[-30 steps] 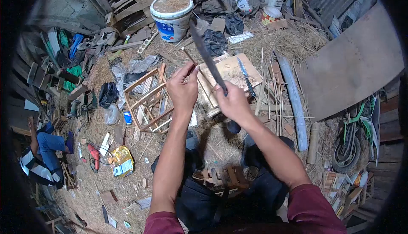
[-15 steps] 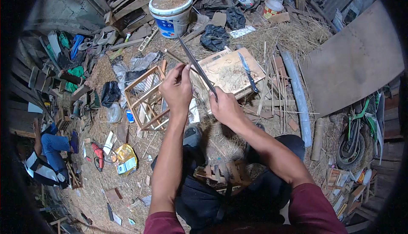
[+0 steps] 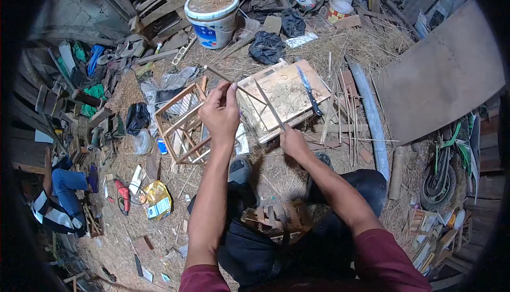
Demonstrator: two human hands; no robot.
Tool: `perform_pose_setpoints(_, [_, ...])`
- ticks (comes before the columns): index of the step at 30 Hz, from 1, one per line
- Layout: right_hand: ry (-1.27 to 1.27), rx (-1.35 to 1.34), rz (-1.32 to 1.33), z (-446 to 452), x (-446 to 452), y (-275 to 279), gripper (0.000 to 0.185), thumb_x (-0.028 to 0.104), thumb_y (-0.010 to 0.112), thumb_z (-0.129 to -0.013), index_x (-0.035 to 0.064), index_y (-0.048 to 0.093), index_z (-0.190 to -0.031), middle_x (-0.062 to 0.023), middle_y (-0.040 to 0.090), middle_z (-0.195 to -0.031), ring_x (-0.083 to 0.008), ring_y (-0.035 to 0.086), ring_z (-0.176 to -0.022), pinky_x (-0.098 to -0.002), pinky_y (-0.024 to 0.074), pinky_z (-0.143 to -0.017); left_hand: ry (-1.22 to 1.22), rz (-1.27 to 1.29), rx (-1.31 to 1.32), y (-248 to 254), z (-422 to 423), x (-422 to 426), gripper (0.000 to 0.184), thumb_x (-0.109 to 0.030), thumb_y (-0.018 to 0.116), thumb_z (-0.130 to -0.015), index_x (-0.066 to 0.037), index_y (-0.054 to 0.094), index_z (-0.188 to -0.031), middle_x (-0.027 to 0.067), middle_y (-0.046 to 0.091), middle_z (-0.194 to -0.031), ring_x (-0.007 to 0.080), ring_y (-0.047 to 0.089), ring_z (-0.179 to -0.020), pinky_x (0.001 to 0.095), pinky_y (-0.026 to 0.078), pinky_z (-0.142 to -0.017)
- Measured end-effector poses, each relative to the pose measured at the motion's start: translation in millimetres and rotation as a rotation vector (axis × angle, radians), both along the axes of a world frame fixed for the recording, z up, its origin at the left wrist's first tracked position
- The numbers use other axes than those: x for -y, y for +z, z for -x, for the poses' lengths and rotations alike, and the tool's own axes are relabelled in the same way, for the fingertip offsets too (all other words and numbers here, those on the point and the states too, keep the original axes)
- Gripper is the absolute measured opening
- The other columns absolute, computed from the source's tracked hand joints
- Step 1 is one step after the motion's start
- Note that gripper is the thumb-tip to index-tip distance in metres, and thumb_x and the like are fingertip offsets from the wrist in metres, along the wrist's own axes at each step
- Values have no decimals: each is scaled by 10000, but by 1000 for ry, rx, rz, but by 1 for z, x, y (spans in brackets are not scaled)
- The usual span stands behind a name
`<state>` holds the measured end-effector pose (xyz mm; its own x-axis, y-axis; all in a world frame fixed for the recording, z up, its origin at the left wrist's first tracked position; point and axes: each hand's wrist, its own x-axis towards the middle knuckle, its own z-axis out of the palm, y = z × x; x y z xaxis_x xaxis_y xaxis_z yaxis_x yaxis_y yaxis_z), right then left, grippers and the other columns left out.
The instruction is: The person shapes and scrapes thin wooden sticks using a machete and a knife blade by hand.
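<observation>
Between the fingers of my left hand (image 3: 220, 110) is a thin wooden stick (image 3: 217, 73), slanting from upper left down toward the board. My right hand (image 3: 293, 142) is closed round the handle of a long dark blade (image 3: 268, 102), whose tip points up and left, close to the stick's lower end. Both are over a wooden board (image 3: 287, 87) strewn with shavings. A second knife (image 3: 308, 89) with a black handle lies on the board's right side. Left of my left hand a wooden frame (image 3: 183, 121) of thin slats sits on the ground.
A white and blue bucket (image 3: 211, 13) stands beyond the board. Thin sticks and a grey tube (image 3: 368, 119) lie to the right. A red power tool (image 3: 122, 196) and yellow packet (image 3: 158, 199) lie left. Another person's legs (image 3: 69, 183) show at far left; a motorbike wheel (image 3: 438, 186) at right.
My right hand has moved down and right, and the blade has swung lower, from above the stick to over the board. My left hand has shifted slightly left with the stick.
</observation>
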<state>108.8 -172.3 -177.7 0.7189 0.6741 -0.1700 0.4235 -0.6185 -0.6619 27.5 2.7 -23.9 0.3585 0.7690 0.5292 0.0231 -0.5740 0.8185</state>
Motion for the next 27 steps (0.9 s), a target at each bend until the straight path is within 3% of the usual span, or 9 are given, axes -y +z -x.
perform_pose_setpoints(5, [-36, -10, 15, 2, 0, -2, 314, 215, 514, -939, -62, 590, -1068, -325, 658, -838, -513, 643, -811, -566, 524, -774, -8, 25, -67, 7, -4, -6, 152, -86, 708, -887, 38, 713, -975, 147, 723, -854, 172, 695, -749, 298, 538, -682])
perform_pose_setpoints(8, [-41, -24, -83, 2, -15, 16, 327, 225, 524, -956, -70, 573, -1089, -316, 658, -815, -502, 649, -789, -551, 528, -733, 3, -101, -101, 5, -3, -15, 158, -95, 710, -883, 48, 705, -951, 161, 718, -854, 182, 687, -734, 298, 528, -688])
perform_pose_setpoints(13, [-8, -348, -303, 22, -34, 125, 276, 160, 502, -986, -72, 525, -1134, -264, 653, -724, -438, 676, -683, -488, 524, -570, -6, 12, -182, 6, 3, -15, 161, -103, 702, -887, 55, 712, -913, 170, 714, -821, 203, 680, -657, 302, 522, -635])
perform_pose_setpoints(14, [44, -160, -346, 29, -36, 131, 236, 129, 485, -987, -62, 523, -1119, -235, 645, -671, -415, 666, -607, -470, 500, -503, -15, 54, -198, 5, 4, -13, 163, -105, 701, -887, 56, 714, -906, 170, 715, -816, 207, 678, -641, 304, 522, -625])
perform_pose_setpoints(16, [62, -74, -490, 41, -36, 137, 219, 121, 491, -978, -55, 527, -1104, -233, 633, -632, -423, 660, -588, -490, 504, -506, -17, 6, -221, 12, 7, -5, 157, -101, 704, -883, 53, 723, -910, 168, 720, -814, 206, 685, -635, 307, 525, -620])
perform_pose_setpoints(19, [43, 139, -489, 43, -37, 114, 216, 109, 492, -970, -49, 522, -1114, -245, 638, -638, -427, 666, -587, -506, 509, -515, -13, -50, -142, 9, 7, 4, 150, -92, 706, -877, 50, 732, -920, 167, 727, -830, 209, 697, -654, 304, 534, -632])
perform_pose_setpoints(23, [24, -40, -190, 29, -36, 85, 224, 109, 494, -965, -50, 518, -1120, -273, 631, -674, -455, 661, -638, -530, 510, -557, 17, -82, -171, 4, 9, -3, 139, -68, 701, -872, 52, 735, -932, 176, 731, -861, 209, 717, -712, 296, 546, -655])
perform_pose_setpoints(26, [33, 108, -493, 42, -41, 113, 232, 107, 489, -965, -64, 518, -1118, -276, 627, -664, -466, 657, -647, -531, 522, -574, 38, -89, -129, 1, 5, -2, 143, -69, 709, -870, 59, 734, -928, 181, 732, -860, 209, 720, -723, 299, 548, -656])
perform_pose_setpoints(27, [40, 138, -459, 41, -42, 113, 240, 107, 488, -965, -63, 513, -1133, -277, 630, -671, -468, 658, -653, -536, 527, -593, 30, -67, -111, 0, 4, -1, 145, -71, 713, -869, 60, 733, -926, 181, 732, -859, 212, 720, -723, 300, 548, -657])
